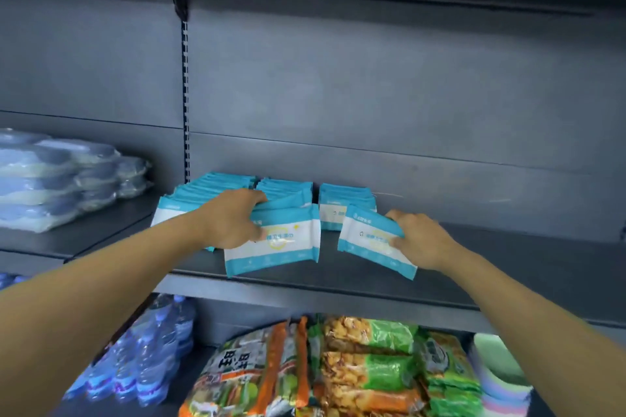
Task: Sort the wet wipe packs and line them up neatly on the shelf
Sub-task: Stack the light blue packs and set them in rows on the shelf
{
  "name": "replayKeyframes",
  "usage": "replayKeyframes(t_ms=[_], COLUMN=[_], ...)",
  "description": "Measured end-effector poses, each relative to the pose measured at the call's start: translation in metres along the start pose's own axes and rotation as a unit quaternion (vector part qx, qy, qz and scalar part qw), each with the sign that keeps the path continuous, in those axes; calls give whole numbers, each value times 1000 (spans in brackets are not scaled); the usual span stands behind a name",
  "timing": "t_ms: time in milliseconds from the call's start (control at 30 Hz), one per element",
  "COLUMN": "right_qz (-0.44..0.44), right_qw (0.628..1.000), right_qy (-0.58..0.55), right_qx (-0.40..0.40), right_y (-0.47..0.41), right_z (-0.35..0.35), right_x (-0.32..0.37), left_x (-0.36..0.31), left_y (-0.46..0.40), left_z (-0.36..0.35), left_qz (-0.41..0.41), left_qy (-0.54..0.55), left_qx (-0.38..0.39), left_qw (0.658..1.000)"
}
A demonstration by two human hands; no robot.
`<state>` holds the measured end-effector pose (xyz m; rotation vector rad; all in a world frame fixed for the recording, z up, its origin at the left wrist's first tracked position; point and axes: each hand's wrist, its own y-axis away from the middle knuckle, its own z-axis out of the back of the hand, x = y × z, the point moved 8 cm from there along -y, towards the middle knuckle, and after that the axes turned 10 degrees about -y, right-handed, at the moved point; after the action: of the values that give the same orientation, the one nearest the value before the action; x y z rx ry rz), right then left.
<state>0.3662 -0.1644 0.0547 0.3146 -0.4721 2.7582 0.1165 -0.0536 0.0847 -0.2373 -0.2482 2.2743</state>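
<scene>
Left hand has its grip around the front wet wipe pack of the middle row on the shelf, probably squaring it up. Right hand pinches a tilted pack, likely for the short right row.

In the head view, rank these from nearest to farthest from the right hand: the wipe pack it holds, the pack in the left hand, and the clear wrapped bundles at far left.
1. Wipe pack, gripped by the right hand.
2. Pack held by the left hand, mid-shelf.
3. Clear wrapped bundles, far left shelf.
</scene>
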Motion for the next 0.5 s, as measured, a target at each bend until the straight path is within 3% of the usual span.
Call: replayKeyframes(t_ms=[500], right_qz=[24], right_qw=[999], right_qy=[47], right_qx=[3], right_y=[-128], right_z=[-53], right_x=[-19], left_x=[40], left_y=[-94], left_z=[11], left_qz=[-2], left_qy=[94], left_qx=[-24], left_qw=[995])
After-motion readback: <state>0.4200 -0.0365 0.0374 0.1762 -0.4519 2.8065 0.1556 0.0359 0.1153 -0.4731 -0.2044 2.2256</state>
